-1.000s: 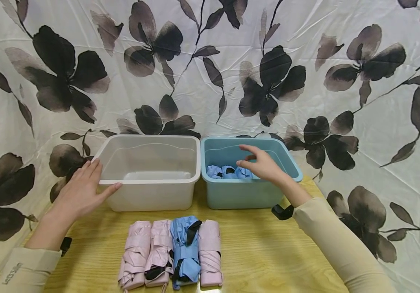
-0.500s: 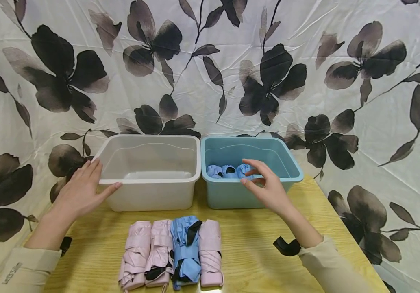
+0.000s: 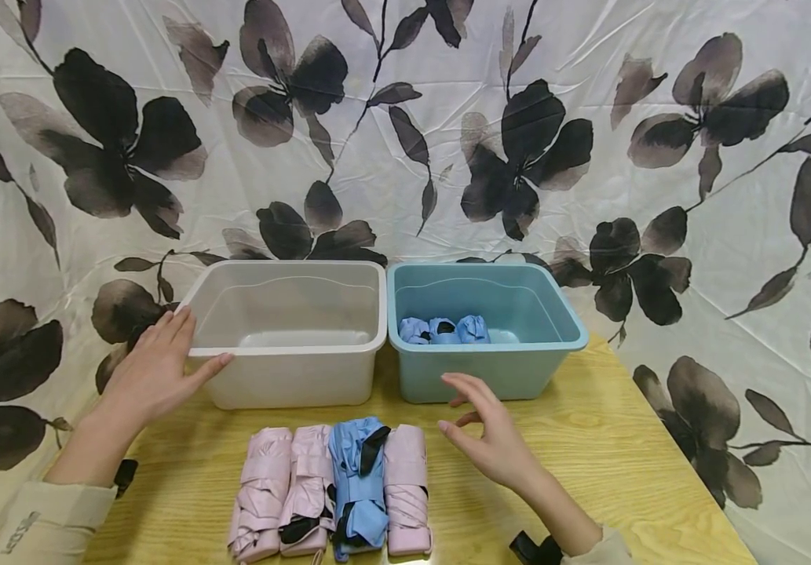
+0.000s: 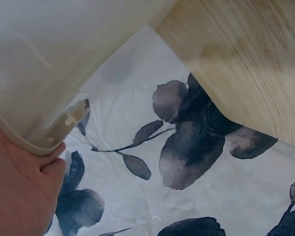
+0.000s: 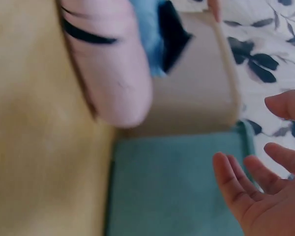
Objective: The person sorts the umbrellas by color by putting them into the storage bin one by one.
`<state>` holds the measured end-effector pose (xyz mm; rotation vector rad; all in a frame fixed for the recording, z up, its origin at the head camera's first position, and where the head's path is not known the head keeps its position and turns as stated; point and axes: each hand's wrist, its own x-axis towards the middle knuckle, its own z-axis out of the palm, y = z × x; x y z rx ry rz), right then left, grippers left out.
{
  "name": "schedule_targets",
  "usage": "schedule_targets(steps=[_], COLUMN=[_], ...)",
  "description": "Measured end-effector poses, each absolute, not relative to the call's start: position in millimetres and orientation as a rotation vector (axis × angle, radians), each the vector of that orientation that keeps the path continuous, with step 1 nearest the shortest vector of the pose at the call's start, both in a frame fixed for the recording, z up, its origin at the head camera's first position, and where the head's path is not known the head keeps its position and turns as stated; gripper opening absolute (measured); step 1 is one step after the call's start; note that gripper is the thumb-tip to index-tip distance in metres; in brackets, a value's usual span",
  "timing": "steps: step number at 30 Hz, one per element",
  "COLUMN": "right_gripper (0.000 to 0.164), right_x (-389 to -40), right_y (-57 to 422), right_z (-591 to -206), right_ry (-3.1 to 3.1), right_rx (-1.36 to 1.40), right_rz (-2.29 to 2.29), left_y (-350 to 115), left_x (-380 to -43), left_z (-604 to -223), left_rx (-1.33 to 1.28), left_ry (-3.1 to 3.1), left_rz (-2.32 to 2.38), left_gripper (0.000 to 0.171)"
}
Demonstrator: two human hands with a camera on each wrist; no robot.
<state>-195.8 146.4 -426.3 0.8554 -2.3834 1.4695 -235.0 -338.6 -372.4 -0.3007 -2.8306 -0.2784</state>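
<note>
My left hand (image 3: 154, 373) rests on the left front corner of the white bin (image 3: 285, 380), fingers straight along the rim and thumb spread over the front. My right hand (image 3: 493, 439) hovers over the table in front of the teal bin (image 3: 476, 377), holding nothing, its fingers loosely bent and apart. To its left lies a pink folded umbrella (image 3: 407, 486), then a blue folded umbrella (image 3: 359, 486). Farther left are a second pink umbrella (image 3: 308, 479) and a third pink umbrella (image 3: 262, 490). Three blue folded umbrellas (image 3: 445, 331) stand side by side at the left in the teal bin.
The two bins stand next to each other at the back of the wooden table (image 3: 589, 471). Behind them hangs a white cloth (image 3: 405, 118) with dark flowers. The table's right edge slants past the right arm.
My right hand has come out of the teal bin, moving down and towards the row of umbrellas. My left hand stays on the white bin's corner.
</note>
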Motion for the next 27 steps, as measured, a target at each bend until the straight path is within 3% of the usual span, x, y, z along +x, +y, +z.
schedule_targets(steps=[12, 20, 27], right_gripper=[0.074, 0.093, 0.096], right_x=[-175, -172, -176], right_y=[120, 102, 92], right_z=[-465, -471, -474], right_ry=[-2.745, -3.000, -3.029], right_rx=[0.875, 0.813, 0.822], right_rz=[1.158, 0.969, 0.874], left_y=[-338, -340, -341], left_x=[-235, -235, -235], left_z=[-371, -373, -373], left_rx=[-0.294, -0.294, -0.294], left_ry=[-2.844, -2.838, -2.832], left_rz=[-0.284, -0.287, -0.289], left_gripper=[0.100, 0.099, 0.099])
